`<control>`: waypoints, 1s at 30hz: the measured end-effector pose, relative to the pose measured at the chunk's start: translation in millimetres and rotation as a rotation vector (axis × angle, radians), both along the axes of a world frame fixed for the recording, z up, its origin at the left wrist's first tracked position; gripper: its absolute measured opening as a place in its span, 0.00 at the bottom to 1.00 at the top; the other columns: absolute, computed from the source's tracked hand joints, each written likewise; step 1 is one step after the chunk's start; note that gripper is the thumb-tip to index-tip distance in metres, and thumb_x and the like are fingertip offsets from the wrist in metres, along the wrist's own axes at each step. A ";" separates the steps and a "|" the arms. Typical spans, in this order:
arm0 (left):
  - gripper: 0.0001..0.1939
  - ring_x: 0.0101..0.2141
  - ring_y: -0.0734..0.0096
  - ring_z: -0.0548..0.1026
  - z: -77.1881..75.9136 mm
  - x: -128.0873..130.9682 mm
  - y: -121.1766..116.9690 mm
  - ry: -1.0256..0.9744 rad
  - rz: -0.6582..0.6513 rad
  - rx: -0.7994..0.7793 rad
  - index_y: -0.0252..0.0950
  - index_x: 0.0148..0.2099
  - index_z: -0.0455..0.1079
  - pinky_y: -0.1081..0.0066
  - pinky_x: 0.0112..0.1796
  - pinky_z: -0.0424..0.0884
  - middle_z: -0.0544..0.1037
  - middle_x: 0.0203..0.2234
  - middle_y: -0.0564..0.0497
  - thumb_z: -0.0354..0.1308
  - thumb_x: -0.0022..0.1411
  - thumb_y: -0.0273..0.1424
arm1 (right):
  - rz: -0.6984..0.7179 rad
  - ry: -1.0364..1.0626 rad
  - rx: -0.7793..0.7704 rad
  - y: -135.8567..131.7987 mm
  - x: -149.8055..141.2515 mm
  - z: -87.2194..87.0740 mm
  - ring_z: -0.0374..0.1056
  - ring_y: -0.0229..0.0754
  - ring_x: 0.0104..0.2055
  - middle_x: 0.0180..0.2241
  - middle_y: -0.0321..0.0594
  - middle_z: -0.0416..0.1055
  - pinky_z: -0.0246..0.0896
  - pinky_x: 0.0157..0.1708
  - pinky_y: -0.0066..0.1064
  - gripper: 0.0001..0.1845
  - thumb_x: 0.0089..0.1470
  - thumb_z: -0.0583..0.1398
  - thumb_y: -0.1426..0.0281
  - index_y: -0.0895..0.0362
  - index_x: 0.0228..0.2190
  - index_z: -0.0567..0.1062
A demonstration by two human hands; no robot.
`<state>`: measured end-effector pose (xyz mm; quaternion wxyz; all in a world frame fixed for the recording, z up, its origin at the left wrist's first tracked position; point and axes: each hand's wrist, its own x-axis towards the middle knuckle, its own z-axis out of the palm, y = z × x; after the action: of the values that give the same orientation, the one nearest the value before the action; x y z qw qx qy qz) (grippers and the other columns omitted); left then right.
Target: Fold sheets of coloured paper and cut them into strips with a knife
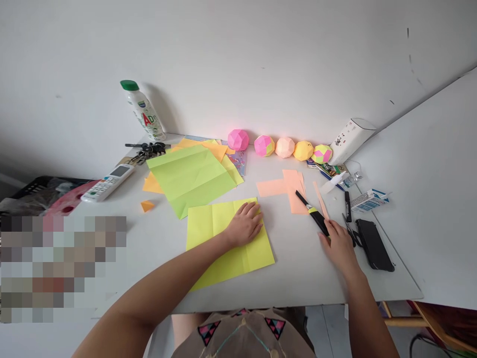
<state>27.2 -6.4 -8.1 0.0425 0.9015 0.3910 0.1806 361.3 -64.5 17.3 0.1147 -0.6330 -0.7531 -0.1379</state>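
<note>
My left hand (245, 224) lies flat on a creased sheet of yellow paper (201, 233) near the front of the table, fingers stretched over its right part. At the right, my right hand (340, 248) has its thumb and fingers closed round the rear end of a black and yellow utility knife (318, 219). The knife points away to the left, its front over pieces of peach paper (294, 201). A narrow peach strip (321, 199) lies beside the knife. Scissors (354, 235), partly hidden, are just right of this hand.
Green paper (194, 174) overlaps orange sheets at the back left. Several faceted paper balls (264, 145) line the wall. A bottle (145, 112), keys (149, 149) and a remote control (109, 183) stand or lie left. A black phone (374, 244), marker (348, 206) and small box (370, 200) lie right.
</note>
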 end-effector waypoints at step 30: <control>0.21 0.58 0.49 0.60 2.1 2.2 -2.0 0.036 0.010 0.034 0.31 0.54 0.67 0.49 0.58 0.56 0.67 0.55 0.37 0.43 0.68 0.36 | 0.179 0.467 -0.556 -159.0 -13.7 42.1 0.68 0.44 0.53 0.52 0.45 0.68 0.70 0.43 0.27 0.18 0.61 0.54 0.66 0.45 0.51 0.73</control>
<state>29.4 -8.4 -6.1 0.0194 0.9032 0.3931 0.1710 347.6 -223.5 59.4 0.1186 -0.5861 -0.7677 0.2302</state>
